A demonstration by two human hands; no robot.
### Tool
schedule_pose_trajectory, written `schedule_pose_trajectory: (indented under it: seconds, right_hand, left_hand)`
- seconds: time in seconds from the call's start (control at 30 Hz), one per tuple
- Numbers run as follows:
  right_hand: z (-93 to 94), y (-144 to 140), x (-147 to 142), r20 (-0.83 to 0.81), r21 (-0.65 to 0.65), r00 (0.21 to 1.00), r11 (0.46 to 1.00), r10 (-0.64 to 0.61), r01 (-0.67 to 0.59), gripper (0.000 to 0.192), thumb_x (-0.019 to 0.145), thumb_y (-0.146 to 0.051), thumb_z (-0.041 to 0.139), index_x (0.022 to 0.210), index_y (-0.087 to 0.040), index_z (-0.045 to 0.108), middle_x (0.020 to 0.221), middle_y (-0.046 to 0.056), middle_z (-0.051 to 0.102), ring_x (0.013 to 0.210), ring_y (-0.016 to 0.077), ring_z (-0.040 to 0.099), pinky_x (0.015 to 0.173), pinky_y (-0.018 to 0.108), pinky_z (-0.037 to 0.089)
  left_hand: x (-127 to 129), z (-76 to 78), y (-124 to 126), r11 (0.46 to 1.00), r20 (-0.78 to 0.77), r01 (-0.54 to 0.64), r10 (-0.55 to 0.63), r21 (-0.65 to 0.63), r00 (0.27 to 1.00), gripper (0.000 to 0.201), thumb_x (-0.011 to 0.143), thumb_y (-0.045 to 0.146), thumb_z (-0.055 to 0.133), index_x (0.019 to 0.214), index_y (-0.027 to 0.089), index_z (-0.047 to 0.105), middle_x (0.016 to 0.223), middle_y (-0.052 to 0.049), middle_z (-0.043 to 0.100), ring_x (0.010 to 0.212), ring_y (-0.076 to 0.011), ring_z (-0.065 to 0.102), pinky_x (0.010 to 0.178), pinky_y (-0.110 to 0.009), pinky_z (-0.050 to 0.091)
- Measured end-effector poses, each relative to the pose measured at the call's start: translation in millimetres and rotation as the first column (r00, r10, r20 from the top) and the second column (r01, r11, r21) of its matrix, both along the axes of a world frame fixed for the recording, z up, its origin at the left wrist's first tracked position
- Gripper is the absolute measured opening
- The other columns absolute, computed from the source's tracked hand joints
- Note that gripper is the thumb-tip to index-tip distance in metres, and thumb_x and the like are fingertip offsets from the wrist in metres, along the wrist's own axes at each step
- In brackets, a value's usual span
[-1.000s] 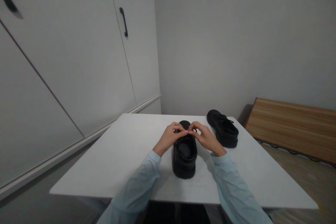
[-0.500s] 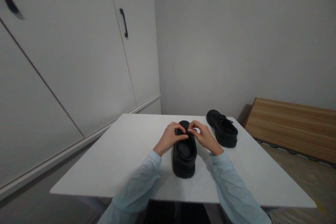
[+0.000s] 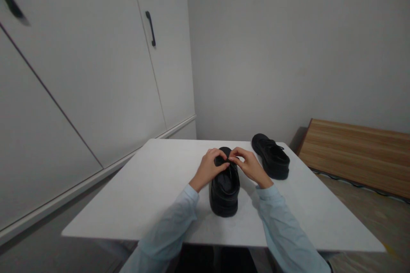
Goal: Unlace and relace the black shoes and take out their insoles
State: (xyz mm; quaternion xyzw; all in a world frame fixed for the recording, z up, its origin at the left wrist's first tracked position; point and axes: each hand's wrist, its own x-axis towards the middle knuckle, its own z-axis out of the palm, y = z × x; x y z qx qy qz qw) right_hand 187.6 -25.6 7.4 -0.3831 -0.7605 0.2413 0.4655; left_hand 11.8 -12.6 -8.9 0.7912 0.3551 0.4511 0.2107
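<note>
Nearest the camera, two pale blue sleeves (image 3: 166, 234) run forward over the table (image 3: 134, 196) edge. Between them stands a black shoe (image 3: 224, 192), heel toward the person and toe pointing away, so its long axis runs straight out from the body. Both hands meet over the shoe's upper, past the opening: the left hand (image 3: 209, 168) comes in from the left side, the right hand (image 3: 250, 166) from the right, fingertips pinched together at what looks like the lace, though dark on dark makes that hard to confirm. Neither hand is clearly nearer; they sit level across the shoe. Farther back and to the right lies a second shoe (image 3: 271, 157), well apart from the hands. Beyond it a wooden board (image 3: 358, 153) leans by the wall, and a cabinet (image 3: 96, 72) fills the left.
</note>
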Motion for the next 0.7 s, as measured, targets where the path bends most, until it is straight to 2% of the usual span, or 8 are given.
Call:
schedule_pose_trajectory:
  seconds: [0.2, 0.37, 0.7]
  right_hand:
    - [-3.1, 3, 2, -0.040, -0.039, 0.999, 0.999, 0.032, -0.033, 0.009, 0.081, -0.025, 0.063, 0.077, -0.018, 0.060, 0.075, 0.001, 0.062, 0.074, 0.0153, 0.058, 0.072, 0.028, 0.044]
    - [-5.6, 5, 4, -0.057, -0.054, 0.997, 0.997, 0.048, -0.051, 0.007, 0.080, -0.024, 0.064, 0.080, -0.018, 0.061, 0.075, 0.000, 0.062, 0.073, 0.0148, 0.058, 0.071, 0.028, 0.045]
    - [-5.4, 6, 9, -0.075, -0.106, 0.996, 0.993, 0.041, -0.049, 0.007, 0.078, -0.026, 0.064, 0.078, -0.018, 0.066, 0.078, 0.003, 0.065, 0.077, 0.0168, 0.060, 0.076, 0.032, 0.049]
  left_hand:
    - [3, 0.3, -3, 1.000, -0.011, -0.023, 0.023, 0.011, 1.000, 0.008, 0.077, 0.015, 0.061, 0.084, 0.019, 0.058, 0.085, -0.002, 0.064, 0.084, -0.0180, 0.059, 0.078, -0.029, 0.043]
    - [4, -0.8, -3, 0.992, -0.059, -0.070, 0.077, 0.103, 0.995, 0.008, 0.077, 0.016, 0.061, 0.084, 0.020, 0.058, 0.084, -0.002, 0.065, 0.084, -0.0190, 0.058, 0.080, -0.031, 0.042]
    - [-8, 4.7, 3, 0.985, -0.085, -0.023, 0.038, 0.172, 0.996, 0.009, 0.080, 0.028, 0.066, 0.084, 0.020, 0.067, 0.079, -0.003, 0.066, 0.083, -0.0198, 0.056, 0.078, -0.033, 0.042]
